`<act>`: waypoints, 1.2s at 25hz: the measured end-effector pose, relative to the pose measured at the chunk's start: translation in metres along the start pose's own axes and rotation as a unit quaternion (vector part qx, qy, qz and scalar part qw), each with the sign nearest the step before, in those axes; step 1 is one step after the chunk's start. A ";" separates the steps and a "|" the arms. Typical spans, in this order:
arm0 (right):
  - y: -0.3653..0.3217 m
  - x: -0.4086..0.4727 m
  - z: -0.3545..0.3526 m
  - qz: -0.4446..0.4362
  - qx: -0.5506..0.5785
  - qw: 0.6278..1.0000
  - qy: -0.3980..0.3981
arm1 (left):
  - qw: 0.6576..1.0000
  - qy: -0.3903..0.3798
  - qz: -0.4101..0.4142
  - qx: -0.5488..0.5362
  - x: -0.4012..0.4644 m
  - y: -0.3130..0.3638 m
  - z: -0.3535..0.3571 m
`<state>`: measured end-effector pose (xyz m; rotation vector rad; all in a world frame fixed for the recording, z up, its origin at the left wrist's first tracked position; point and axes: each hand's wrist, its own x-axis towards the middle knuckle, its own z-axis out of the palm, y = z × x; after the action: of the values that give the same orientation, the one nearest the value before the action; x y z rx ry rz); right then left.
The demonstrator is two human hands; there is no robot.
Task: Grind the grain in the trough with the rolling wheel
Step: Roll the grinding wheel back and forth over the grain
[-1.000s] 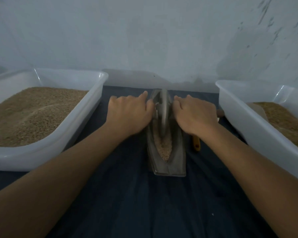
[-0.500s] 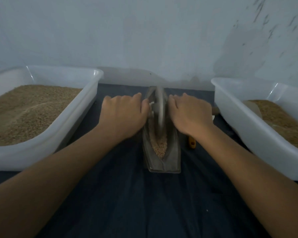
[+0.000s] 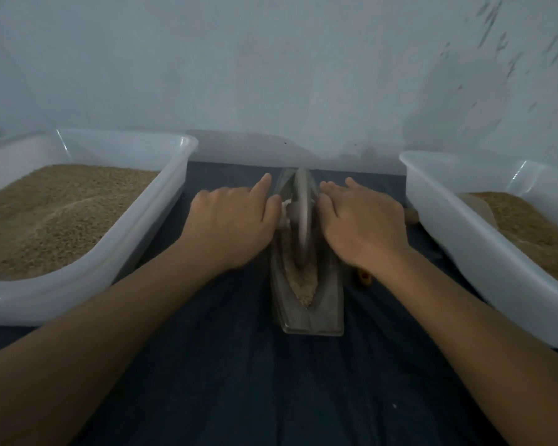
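1. Between two white tubs (image 3: 161, 220), the metal trough (image 3: 308, 304) holds grain (image 3: 303, 284) at its near end.
2. Rolling wheel (image 3: 302, 217) stands upright in the trough.
3. Left hand (image 3: 236, 220) and right hand (image 3: 363, 223) lie palm-down on the axle, fingers fairly straight.

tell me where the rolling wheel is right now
In the head view the wheel stands upright in the trough at centre, between the left hand and right hand.
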<state>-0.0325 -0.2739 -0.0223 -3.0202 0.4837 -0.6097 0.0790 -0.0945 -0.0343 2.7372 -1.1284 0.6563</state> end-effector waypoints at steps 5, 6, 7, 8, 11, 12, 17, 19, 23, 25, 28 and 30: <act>0.007 0.072 0.015 0.091 -0.002 0.995 -0.035 | 0.984 -0.173 -0.044 -0.024 0.081 -0.006 0.002; 0.009 0.078 0.016 0.098 -0.002 0.994 -0.046 | 0.981 -0.179 -0.062 -0.032 0.089 -0.005 0.002; 0.011 0.079 0.016 0.104 -0.002 0.993 -0.053 | 0.981 -0.178 -0.074 -0.032 0.093 -0.003 0.001; 0.014 0.075 0.016 0.106 -0.001 0.993 -0.054 | 0.981 -0.174 -0.075 -0.025 0.092 0.001 0.000; 0.013 0.043 0.013 0.078 0.009 0.996 -0.039 | 0.991 -0.124 -0.051 -0.020 0.067 0.008 -0.003; 0.009 0.030 0.012 0.060 0.011 0.998 -0.031 | 0.994 -0.094 -0.044 -0.031 0.052 0.006 -0.003; -0.005 -0.031 -0.007 -0.028 0.011 0.998 0.059 | 0.996 0.036 -0.005 -0.076 -0.030 0.010 -0.007; -0.008 -0.044 -0.012 -0.040 0.017 0.996 0.076 | 0.995 0.057 0.007 -0.076 -0.045 0.011 -0.013; -0.008 -0.030 -0.007 -0.027 0.000 0.998 0.051 | 0.996 0.048 -0.008 -0.069 -0.033 0.005 -0.005; -0.004 -0.007 -0.003 -0.005 0.020 1.000 -0.001 | 0.999 0.020 -0.034 -0.031 -0.003 0.003 0.006; 0.002 0.037 0.007 0.048 0.006 0.998 -0.029 | 0.996 -0.059 -0.061 -0.030 0.050 0.001 0.014; 0.001 0.065 0.009 0.071 -0.011 0.997 -0.021 | 0.990 -0.120 -0.070 -0.036 0.078 -0.007 0.017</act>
<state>0.0277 -0.2949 -0.0060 -2.9781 0.6993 -0.5337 0.1386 -0.1441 -0.0160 2.8570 -0.9660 0.2699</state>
